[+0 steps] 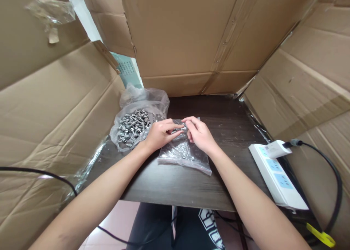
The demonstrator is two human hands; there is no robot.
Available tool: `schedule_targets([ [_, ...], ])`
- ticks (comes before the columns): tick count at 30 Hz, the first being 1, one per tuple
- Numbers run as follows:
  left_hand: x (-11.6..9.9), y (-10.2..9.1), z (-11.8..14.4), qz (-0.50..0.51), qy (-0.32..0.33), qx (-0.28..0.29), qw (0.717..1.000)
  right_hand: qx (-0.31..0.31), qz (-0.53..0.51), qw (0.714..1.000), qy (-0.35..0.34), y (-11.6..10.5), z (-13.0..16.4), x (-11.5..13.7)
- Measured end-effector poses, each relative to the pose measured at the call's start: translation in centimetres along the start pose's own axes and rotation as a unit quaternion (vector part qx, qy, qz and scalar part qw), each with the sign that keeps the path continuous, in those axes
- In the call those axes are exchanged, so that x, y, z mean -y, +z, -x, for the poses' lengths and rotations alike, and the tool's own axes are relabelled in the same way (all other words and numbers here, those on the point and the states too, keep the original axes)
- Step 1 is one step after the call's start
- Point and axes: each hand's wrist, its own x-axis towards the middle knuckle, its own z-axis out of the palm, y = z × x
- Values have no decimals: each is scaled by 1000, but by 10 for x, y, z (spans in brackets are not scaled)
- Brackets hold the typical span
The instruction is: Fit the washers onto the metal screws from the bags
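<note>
My left hand [164, 132] and my right hand [197, 132] meet over a flat clear zip bag [175, 151]. Between their fingertips is a small metal bolt [183, 128], pinched from both sides; its finer details are too small to make out. A few small metal pieces [184, 156] show at the zip bag, and I cannot tell whether they lie in it or on it. Left of my left hand stands an open plastic bag [116, 133] heaped with metal bolts [133, 124].
Cardboard walls [186, 35] enclose the dark wooden table [153, 184] at the back and both sides. A white power strip [276, 180] with a plugged-in adapter [275, 149] lies at the right. Black cables [337, 177] run along both sides.
</note>
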Motion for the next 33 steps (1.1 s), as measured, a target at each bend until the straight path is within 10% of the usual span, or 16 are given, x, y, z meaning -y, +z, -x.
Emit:
schedule_targets([
  [33,-1,-3,-3,30,-26,-7,999,-4,-79,996,31,1,-1,2],
])
